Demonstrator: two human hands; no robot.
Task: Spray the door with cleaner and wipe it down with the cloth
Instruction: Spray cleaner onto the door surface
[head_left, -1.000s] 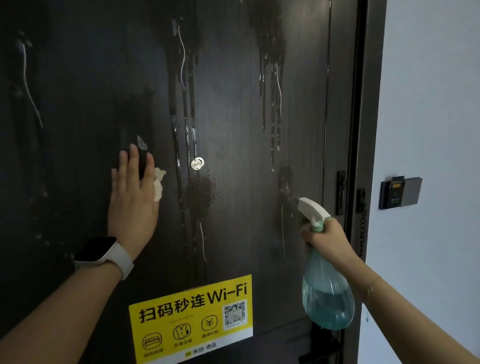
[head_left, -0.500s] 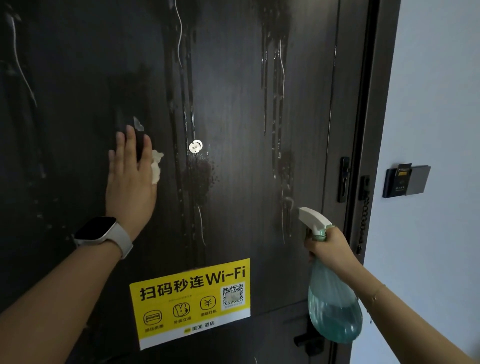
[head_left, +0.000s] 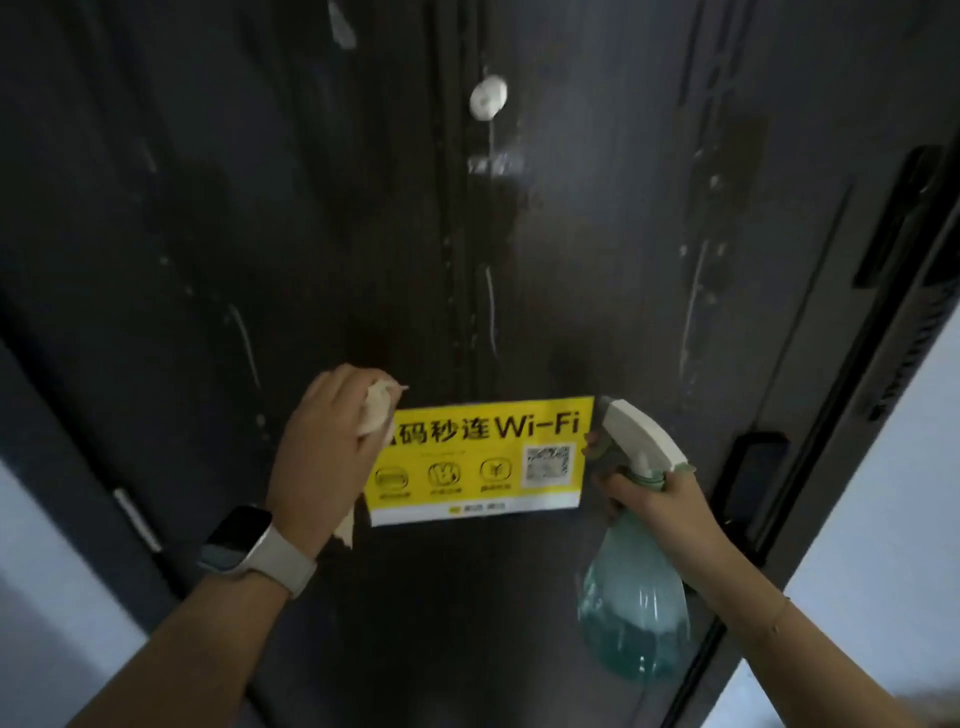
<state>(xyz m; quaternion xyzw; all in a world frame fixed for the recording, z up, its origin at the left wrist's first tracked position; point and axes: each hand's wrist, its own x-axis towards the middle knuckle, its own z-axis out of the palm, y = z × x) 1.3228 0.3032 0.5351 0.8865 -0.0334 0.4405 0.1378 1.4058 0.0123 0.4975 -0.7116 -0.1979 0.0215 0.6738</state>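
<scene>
Here, item one: the dark brown wood-grain door (head_left: 597, 234), filling nearly the whole view, wet with pale drip streaks and spatter running down its panels. Item two: a rectangular yellow Wi-Fi sticker (head_left: 483, 457) with black lettering, a QR code and a white lower strip, stuck at mid-door between my two hands. Item three: a translucent teal plastic spray bottle (head_left: 636, 597) with a white trigger head, part-filled with liquid, held just off the door to the right of the sticker, nozzle aimed up and left. Item four: my right hand (head_left: 660, 506), fingers curled round the bottle's neck below the trigger. Item five: my left hand (head_left: 322, 457), a white-strapped smartwatch (head_left: 249, 545) on its wrist, fingers curled and gripping the cloth against the door at the sticker's left edge. Item six: the crumpled cream cloth (head_left: 376, 413), bunched in that hand, one end showing above the fingers, another below the palm. Item seven: a small round silver peephole (head_left: 488, 104), high on the door.
</scene>
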